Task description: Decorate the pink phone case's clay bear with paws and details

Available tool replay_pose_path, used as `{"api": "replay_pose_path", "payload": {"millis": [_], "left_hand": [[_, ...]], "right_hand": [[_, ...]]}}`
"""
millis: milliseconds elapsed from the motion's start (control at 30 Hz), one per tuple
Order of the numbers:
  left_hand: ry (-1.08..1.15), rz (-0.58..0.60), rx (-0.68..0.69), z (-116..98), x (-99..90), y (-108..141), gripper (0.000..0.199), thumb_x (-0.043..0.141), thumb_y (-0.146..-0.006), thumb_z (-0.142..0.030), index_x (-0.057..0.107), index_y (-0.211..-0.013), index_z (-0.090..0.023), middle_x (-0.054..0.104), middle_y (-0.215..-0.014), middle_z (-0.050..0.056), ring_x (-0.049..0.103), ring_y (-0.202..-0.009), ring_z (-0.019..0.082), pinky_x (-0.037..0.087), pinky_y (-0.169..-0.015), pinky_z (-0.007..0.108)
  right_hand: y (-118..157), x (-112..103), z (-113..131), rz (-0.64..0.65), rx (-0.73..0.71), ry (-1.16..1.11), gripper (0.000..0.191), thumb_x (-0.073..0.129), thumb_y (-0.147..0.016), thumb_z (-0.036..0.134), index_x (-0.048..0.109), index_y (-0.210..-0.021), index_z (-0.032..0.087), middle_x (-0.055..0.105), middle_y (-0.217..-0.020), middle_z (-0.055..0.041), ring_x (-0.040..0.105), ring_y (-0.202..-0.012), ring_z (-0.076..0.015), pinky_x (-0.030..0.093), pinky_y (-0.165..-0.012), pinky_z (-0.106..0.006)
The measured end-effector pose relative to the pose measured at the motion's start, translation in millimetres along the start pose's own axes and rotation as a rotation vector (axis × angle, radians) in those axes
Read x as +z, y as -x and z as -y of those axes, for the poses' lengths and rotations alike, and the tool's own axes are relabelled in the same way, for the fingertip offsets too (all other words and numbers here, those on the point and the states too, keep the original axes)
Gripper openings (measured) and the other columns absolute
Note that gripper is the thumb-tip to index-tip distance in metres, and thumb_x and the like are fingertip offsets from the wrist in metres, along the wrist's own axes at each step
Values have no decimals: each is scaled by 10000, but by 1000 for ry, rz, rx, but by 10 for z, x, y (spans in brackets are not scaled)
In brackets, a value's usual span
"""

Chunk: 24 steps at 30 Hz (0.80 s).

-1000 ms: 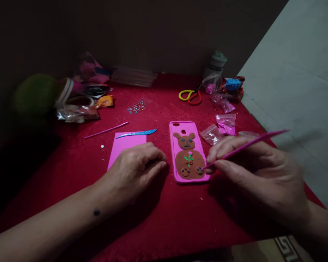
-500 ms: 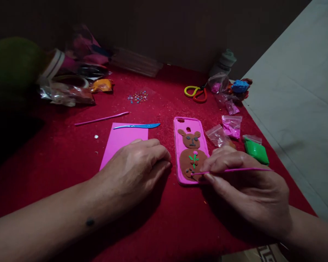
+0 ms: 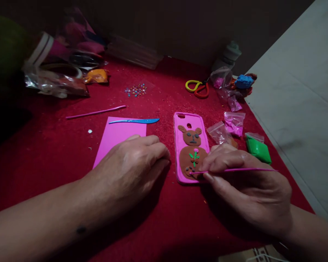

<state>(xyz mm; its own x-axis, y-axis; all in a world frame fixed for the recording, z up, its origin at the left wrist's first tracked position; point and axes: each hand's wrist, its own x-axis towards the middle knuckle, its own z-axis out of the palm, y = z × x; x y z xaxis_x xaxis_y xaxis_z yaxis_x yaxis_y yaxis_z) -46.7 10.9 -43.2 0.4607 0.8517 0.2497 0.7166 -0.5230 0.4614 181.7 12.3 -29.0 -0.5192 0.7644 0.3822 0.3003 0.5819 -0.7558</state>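
A pink phone case (image 3: 204, 125) lies on the red cloth, covered in clay, with a brown clay bear (image 3: 184, 154) on it. The bear has dark eyes and a pink flower with green leaves on its belly. Pinched in my right hand (image 3: 248, 185) is a thin pink modelling tool (image 3: 235, 170), its ball tip touching the bear's lower left paw near small dark dots. My left hand (image 3: 138, 163) rests closed just left of the case, over part of a pink sheet (image 3: 117, 138). Its curled fingertips are hidden. A blue clay knife (image 3: 136, 121) lies across the sheet's top edge.
Another pink tool (image 3: 95, 112) lies at left. Farther back are loose gems (image 3: 136, 90), scissors (image 3: 198, 88) and an orange clay packet (image 3: 97, 76). Bags of pink clay (image 3: 234, 124) and green clay (image 3: 258, 150) sit right of the case, near the table's edge.
The camera view has shifted slightly. My right hand keeps the tool's tip on the paw, with only a tiny movement. My left hand stays closed beside the case.
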Motion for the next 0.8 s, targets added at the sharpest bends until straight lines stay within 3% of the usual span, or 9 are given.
{"api": "replay_pose_path", "payload": {"millis": [567, 733, 800], "left_hand": [[-57, 16, 29, -21, -18, -7, 197, 500, -797, -90, 618, -664, -176, 569, -657, 20, 484, -554, 155, 369, -534, 293], [-22, 33, -46, -63, -45, 3, 228, 486, -834, -118, 613, -660, -193, 594, -681, 17, 496, -577, 149, 360, -544, 288], [10, -19, -67, -68, -65, 12, 219, 502, -840, -139, 611, -658, -195, 596, -681, 14, 516, -595, 143, 362, -545, 273]], "right_hand": [[19, 18, -25, -3, 28, -20, 312, 616, -755, -49, 607, -944, 199, 616, -842, -25, 595, -811, -178, 495, -722, -359], [0, -3, 15, -21, 16, -34, 320, 596, -764, -52, 604, -957, 204, 606, -833, -20, 593, -814, -177, 496, -753, -372], [-17, -29, 70, -77, -4, -49, 307, 570, -776, -50, 597, -943, 206, 602, -818, -17, 596, -812, -175, 501, -782, -376]]}}
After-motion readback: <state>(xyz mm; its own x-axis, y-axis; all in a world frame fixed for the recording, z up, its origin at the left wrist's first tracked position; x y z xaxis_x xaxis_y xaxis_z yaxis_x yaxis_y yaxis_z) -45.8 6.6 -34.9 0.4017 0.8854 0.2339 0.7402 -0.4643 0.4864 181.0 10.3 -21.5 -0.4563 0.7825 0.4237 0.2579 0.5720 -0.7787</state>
